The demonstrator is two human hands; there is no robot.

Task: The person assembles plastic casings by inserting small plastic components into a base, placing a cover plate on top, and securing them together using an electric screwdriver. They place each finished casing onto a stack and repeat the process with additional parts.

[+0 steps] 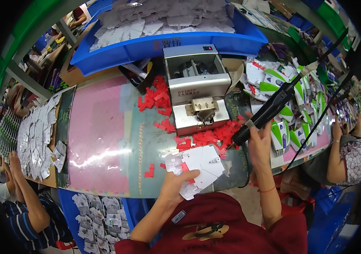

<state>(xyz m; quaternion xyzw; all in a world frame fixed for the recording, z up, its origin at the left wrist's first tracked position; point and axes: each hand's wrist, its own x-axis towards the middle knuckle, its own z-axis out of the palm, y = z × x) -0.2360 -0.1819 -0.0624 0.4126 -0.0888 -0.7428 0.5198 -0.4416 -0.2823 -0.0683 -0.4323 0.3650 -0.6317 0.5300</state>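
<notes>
My left hand (pixel 173 185) grips a white plastic shell (pixel 208 167) at the front edge of the table, with the thumb lying across its face. Red plastic pieces (pixel 184 167) show on the shell beside that thumb. My right hand (pixel 261 148) is closed around the lower end of a black electric screwdriver (pixel 269 108), which slants up to the right. Just beyond the shell, loose red pieces (pixel 208 139) lie heaped in front of a silver screw feeder (pixel 199 86).
A blue bin (pixel 155 44) of white shells stands at the back. White-and-green shells (pixel 292 131) pile up on the right, beneath a black cable. At left lie bagged white parts (pixel 38 133), near a co-worker's arms (pixel 26 194). Another person (pixel 347 158) sits at right.
</notes>
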